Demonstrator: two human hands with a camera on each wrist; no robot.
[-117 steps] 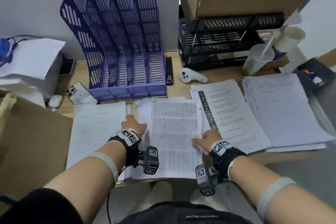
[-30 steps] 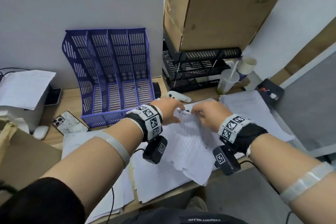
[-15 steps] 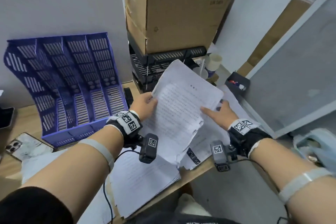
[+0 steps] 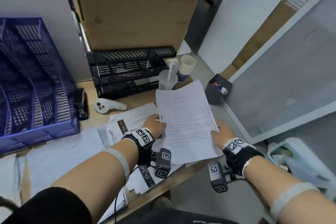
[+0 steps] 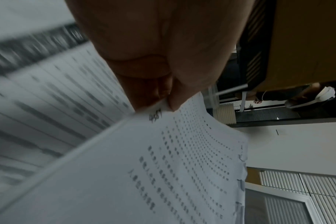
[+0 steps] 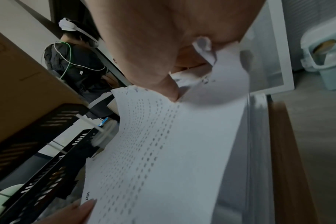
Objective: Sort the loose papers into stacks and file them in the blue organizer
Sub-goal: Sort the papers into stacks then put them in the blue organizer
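Both hands held one sheaf of printed papers (image 4: 187,122) above the desk's right end: the left hand (image 4: 154,123) pinched the sheaf's left edge between thumb and fingers (image 5: 150,94), and the right hand (image 4: 219,132) gripped the right edge with its thumb on top. Half a second before, the sheaf had been raised and tilted toward the black trays; now it lay lower and flatter, over the papers spread at the desk's right end, and the head had turned further right. That suggested the sheaf was being carried to a pile on that side, sorting rather than filing. The blue organizer (image 4: 36,85) stood well apart at the far left, its slots showing no paper. Under the forearms more loose papers (image 4: 72,152) covered the wooden desk (image 4: 127,100), some overhanging its front edge. Beyond lay a white controller (image 4: 109,106) and a black stapler (image 4: 81,104), then stacked black trays (image 4: 127,71) under a large cardboard box (image 4: 136,5), with a lidded plastic cup (image 4: 167,80) and a paper cup (image 4: 186,67) beside them. A dark pen holder (image 4: 218,91) sat at the right, next to a frosted glass partition (image 4: 281,87).
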